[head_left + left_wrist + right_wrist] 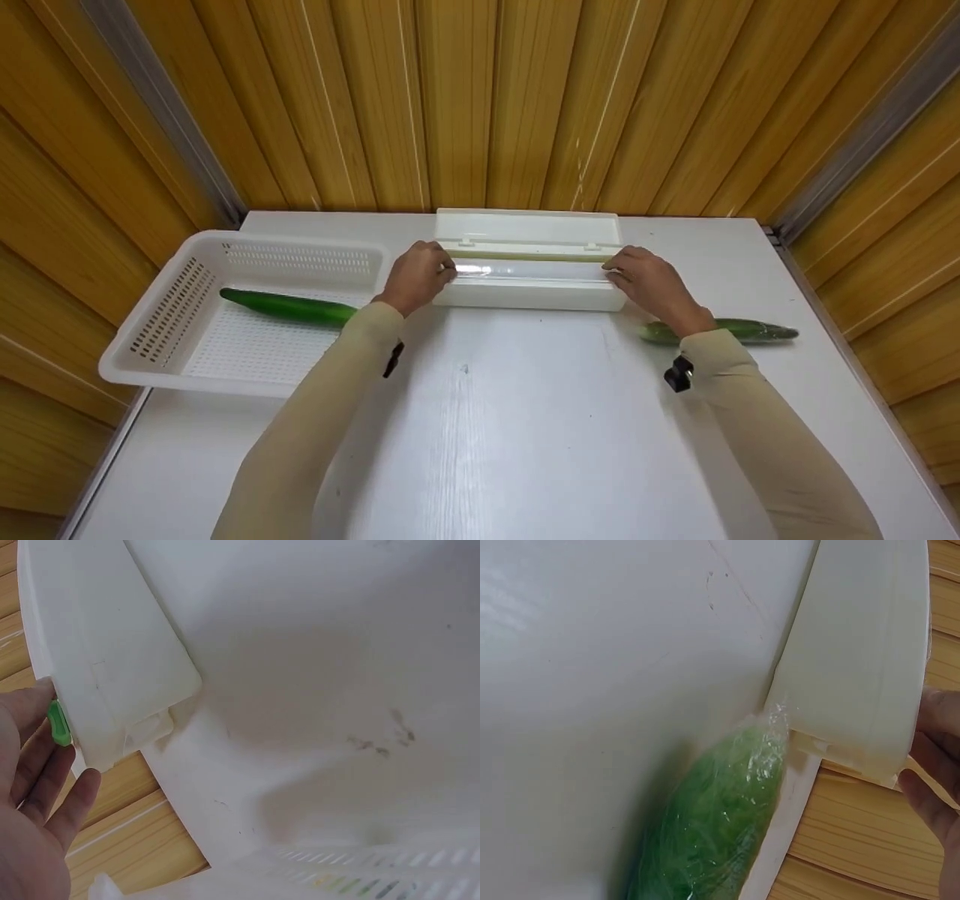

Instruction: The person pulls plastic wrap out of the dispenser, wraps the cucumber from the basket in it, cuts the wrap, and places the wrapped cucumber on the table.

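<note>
A white dispenser [529, 271] of cling film sits at 12 o'clock on the table [480, 420], lid tipped back toward the wood wall, the roll [525, 268] lying bare in its trough. The left hand [415, 274] holds the box's 9 o'clock end, fingers curled over the front edge; in the left wrist view the fingertips [56, 765] rest beside a small green tab [58, 724] on that end. The right hand [651, 281] holds the 3 o'clock end the same way, fingers bent onto the rim, though whether they pinch the film's edge I cannot tell.

The box looks light, stiff plastic, likely to skid on the smooth tabletop, so the ends are the sound place to brace it. The film itself will probably be thin, clingy and easy to tear or bunch; best taken by its free edge at both corners and drawn out evenly.

A basket [161, 330] stands at 9 o'clock with a bare cucumber [289, 306] lying in it. At 3 o'clock, just behind the right wrist, lies a wrapped cucumber [739, 330], its glossy skin of film plain in the right wrist view [712, 832]
</note>
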Available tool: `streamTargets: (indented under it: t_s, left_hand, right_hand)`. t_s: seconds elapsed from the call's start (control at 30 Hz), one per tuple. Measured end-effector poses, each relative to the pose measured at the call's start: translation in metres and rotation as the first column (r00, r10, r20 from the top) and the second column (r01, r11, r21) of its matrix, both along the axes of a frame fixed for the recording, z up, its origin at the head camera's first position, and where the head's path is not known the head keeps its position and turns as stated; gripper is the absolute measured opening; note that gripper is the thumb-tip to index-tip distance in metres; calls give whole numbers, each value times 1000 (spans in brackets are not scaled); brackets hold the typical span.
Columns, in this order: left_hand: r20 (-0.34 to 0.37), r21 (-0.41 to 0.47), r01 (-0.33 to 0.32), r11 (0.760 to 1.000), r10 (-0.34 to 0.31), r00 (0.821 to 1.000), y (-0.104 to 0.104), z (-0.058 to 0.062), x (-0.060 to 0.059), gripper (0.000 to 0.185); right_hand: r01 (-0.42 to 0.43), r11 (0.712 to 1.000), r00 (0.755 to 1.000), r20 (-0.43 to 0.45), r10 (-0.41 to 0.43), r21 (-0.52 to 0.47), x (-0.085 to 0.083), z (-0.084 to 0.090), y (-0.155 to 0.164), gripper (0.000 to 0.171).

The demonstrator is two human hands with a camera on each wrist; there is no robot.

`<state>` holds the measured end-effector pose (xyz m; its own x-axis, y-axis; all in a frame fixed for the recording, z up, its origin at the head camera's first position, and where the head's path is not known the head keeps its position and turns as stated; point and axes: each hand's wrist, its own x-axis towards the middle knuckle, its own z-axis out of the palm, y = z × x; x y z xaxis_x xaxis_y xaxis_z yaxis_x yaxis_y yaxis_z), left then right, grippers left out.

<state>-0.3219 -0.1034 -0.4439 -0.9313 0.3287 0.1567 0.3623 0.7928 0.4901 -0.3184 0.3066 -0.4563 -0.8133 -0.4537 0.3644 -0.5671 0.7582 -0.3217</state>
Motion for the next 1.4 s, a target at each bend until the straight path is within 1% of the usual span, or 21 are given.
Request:
streamTargets:
  t_s: [0.13, 0.3, 0.43, 0.5, 0.6, 0.67, 0.73, 0.8, 0.9, 1.1, 1.2, 1.27, 1.33, 1.4]
  left_hand:
    - [-4, -4, -20, 1000, 20, 1000, 3, -2, 1, 13]
    - [-32, 9, -50, 999, 50, 998, 6, -5, 1, 15]
    - [-59, 13, -92, 996, 92, 994, 9, -6, -1, 16]
    - [-59, 28, -106, 994, 108, 992, 11, -5, -3, 15]
    - [-45, 68, -121, 990, 124, 991, 14, -4, -5, 14]
    - [-36, 89, -135, 987, 139, 990, 14, -4, -6, 13]
    - [-34, 105, -147, 983, 151, 988, 15, -4, -6, 13]
    - [-29, 120, -157, 980, 162, 986, 15, -5, -6, 13]
    - [-13, 135, -162, 978, 165, 986, 16, -6, -6, 14]
    - [13, 143, -171, 975, 171, 985, 17, -7, -5, 14]
    - [-9, 135, -161, 978, 163, 987, 16, -7, -5, 15]
    - [-35, 123, -149, 981, 154, 987, 15, -8, -6, 14]
    - [-57, 118, -140, 983, 148, 987, 15, -7, -7, 13]
    - [-73, 117, -133, 984, 142, 987, 15, -7, -7, 11]
  right_hand:
    - [6, 1000, 1000, -27, -6, 18, -1, -3, -3, 10]
    - [30, 998, 998, -46, -32, -51, -1, -6, -4, 6]
    - [44, 994, 999, -21, -46, -101, 0, -5, -1, 10]
    - [38, 996, 999, 0, -38, -81, -1, -2, 0, 14]
    - [12, 1000, 1000, 18, -12, 3, -2, 2, 2, 21]
    - [-8, 998, 1000, 21, 6, 68, -3, 6, 1, 21]
    - [-15, 994, 1000, 20, 13, 112, -4, 9, -1, 20]
    - [-16, 991, 1000, 21, 13, 135, -6, 10, -3, 19]
    - [-9, 990, 1000, 19, 6, 143, -6, 9, -6, 18]
    - [7, 993, 1000, -23, -5, 121, -6, 2, -8, 11]
    - [24, 997, 998, -60, -20, 74, -5, 1, -6, 8]
    - [37, 999, 996, -79, -34, 31, -5, 1, -4, 6]
    - [46, 999, 995, -87, -46, -6, -5, 2, -3, 6]
    - [53, 998, 995, -78, -56, -32, -6, 2, -1, 5]
